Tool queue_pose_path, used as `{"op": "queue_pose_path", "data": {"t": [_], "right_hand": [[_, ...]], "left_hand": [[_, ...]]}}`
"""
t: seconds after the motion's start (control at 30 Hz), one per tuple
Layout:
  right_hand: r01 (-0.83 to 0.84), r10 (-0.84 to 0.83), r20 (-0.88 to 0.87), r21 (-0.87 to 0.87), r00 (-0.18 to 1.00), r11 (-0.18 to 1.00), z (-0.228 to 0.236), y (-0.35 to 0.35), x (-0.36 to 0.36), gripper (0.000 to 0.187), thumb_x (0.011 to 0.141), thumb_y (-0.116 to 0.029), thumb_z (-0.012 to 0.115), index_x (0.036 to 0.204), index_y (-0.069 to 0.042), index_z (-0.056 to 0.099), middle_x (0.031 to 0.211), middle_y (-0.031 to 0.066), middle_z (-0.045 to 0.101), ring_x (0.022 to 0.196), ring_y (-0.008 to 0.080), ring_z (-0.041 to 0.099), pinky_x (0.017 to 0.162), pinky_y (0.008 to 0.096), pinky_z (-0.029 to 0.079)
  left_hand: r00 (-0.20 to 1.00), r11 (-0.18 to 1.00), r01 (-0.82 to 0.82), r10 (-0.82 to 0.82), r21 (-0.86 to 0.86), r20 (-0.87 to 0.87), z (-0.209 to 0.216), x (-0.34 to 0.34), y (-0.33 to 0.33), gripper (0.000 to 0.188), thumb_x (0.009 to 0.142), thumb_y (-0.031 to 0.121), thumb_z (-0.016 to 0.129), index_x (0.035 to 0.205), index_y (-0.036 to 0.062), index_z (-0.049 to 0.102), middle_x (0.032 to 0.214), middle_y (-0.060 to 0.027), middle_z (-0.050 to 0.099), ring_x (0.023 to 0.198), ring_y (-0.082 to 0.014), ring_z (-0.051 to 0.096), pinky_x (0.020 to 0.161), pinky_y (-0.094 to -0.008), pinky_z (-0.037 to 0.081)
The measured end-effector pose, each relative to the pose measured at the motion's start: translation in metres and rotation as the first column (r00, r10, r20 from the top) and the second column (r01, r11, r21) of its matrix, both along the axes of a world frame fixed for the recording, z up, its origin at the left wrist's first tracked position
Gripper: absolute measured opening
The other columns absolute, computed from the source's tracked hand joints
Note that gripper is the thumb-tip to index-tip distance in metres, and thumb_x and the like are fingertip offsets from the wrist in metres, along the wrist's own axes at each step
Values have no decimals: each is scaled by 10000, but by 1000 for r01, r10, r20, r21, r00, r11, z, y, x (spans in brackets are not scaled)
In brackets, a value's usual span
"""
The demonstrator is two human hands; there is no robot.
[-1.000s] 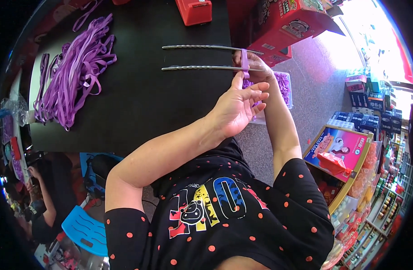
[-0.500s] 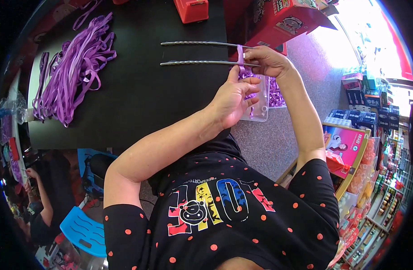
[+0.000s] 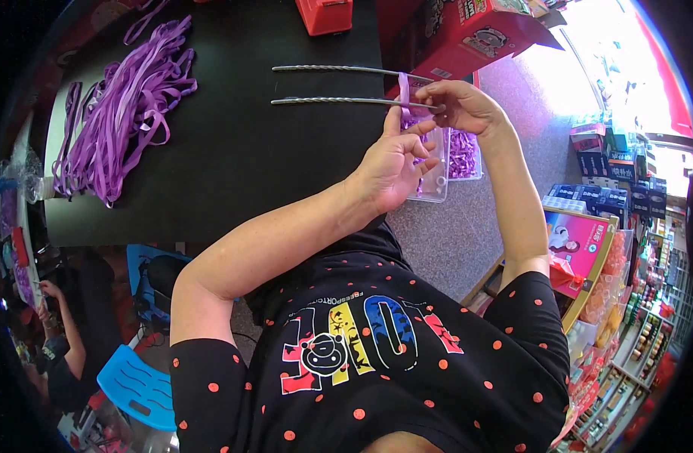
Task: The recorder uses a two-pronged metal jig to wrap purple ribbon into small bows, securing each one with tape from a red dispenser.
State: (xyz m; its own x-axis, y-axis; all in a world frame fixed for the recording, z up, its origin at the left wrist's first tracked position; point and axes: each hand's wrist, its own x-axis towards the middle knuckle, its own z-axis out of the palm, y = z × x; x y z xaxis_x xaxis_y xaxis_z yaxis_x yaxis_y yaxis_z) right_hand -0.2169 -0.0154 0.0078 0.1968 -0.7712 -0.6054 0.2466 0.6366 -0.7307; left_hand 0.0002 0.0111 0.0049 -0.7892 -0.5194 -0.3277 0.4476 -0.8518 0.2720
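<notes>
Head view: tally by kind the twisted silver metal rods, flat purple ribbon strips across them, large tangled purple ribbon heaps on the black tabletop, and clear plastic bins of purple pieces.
Twisted metal rods: 2
Flat ribbon strip: 1
Large ribbon heap: 1
Clear plastic bins: 2
Total: 6

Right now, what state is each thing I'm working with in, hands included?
Metal rods: two, side by side, left lengths twisted.
Ribbon band: set across both rods.
Left hand: open, one digit raised to the band.
Right hand: fingers bent by the rods' right ends; grip unclear.
Ribbon heap: loose, on the table.
Clear bin: purple pieces inside.
Red carton: flap jutting out.
</notes>
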Motion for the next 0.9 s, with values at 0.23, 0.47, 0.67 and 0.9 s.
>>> {"op": "queue_pose_path", "data": {"t": [0.23, 0.47, 0.67, 0.9], "right_hand": [[35, -39, -76, -60, 996, 998, -2, 6, 14, 293, 867, -298, 624, 1001, -41, 668, 849, -6, 638, 702, 76, 544, 636, 229, 442], [20, -19, 12, -118, 1000, 993, -34, -6, 15, 232, 866, -148, 634, 1051, -8, 616, 946, 76, 661, 863, 155, 638, 763, 302, 529], [3, 33, 225, -159, 974, 987, -68, -21, 18, 302, 833, -161, 679, 1069, 8, 597, 924, 120, 663, 822, 191, 648, 744, 310, 532], [-97, 164, 213, -292, 963, 951, -83, -31, 23, 312, 817, -240, 706, 1026, -28, 612, 864, 42, 649, 749, 123, 619, 678, 256, 507]], "left_hand": [[997, 1000, 31, -31, -1, -77, -4, 3, -4, 723, 695, -11, 502, 1330, 261, 289, 1201, -51, 418, 1058, -212, 410, 885, -387, 343], [999, 999, 23, -21, 26, -48, 0, 5, -5, 562, 741, 17, 492, 1262, 196, 380, 1142, -58, 503, 1054, -222, 476, 935, -403, 382], [998, 1000, 22, -21, 17, -62, 0, 7, -7, 578, 733, 39, 517, 1273, 194, 382, 1156, -60, 489, 1042, -211, 483, 934, -395, 382], [998, 999, 22, -20, 33, -54, 2, 7, -7, 587, 739, 70, 528, 1291, 196, 374, 1169, -70, 474, 1052, -213, 476, 931, -395, 381]]}}
